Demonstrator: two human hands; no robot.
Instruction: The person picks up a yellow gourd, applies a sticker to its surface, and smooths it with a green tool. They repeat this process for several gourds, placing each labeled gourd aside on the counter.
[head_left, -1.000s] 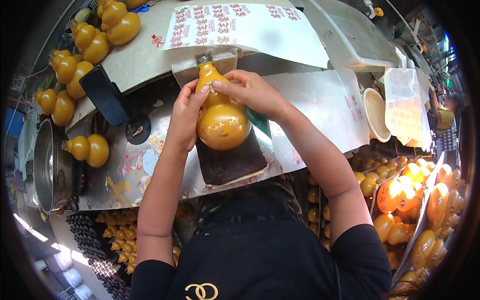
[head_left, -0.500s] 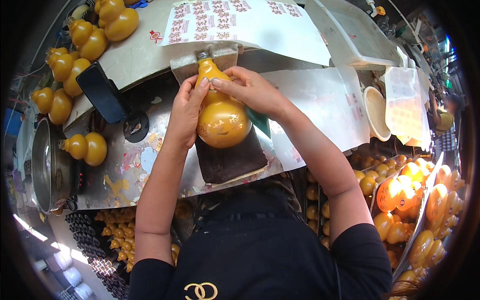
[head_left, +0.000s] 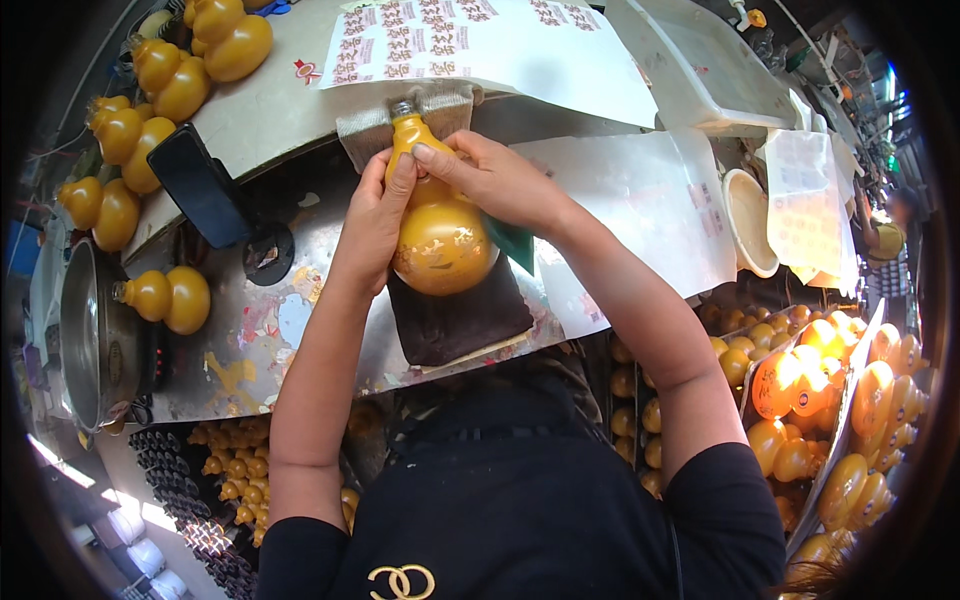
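In the head view, look first at the containers. A steel pot [head_left: 85, 340] sits at the left edge of the metal counter [head_left: 255, 330]; you cannot see what is in it. A round pale bowl [head_left: 752, 222] stands at the right, tipped so that its inside faces you, and it looks empty. A clear plastic tray [head_left: 705, 70] lies at the top right. Down at the right, crates [head_left: 850, 400] are packed with filled orange bottles, and a rack of small caps [head_left: 225, 470] shows below the counter on the left.

Your own dark shirt hides the near edge of the counter. The dark rim cuts off the crates and the pot. The print on the sticker sheet [head_left: 470, 35] is too small to make out.

The gourd-shaped bottle [head_left: 440, 235] is in the middle, lying on a dark cloth [head_left: 460, 320], its neck pointing away from you onto a grey towel [head_left: 365, 125]. It is full of orange juice, glossy, with faint marks on its belly. Your left hand [head_left: 372, 222] wraps its left side and neck. Your right hand [head_left: 495, 180] closes over the upper part from the right, fingers pressed to the neck. More filled bottles [head_left: 165, 295] lie along the left.
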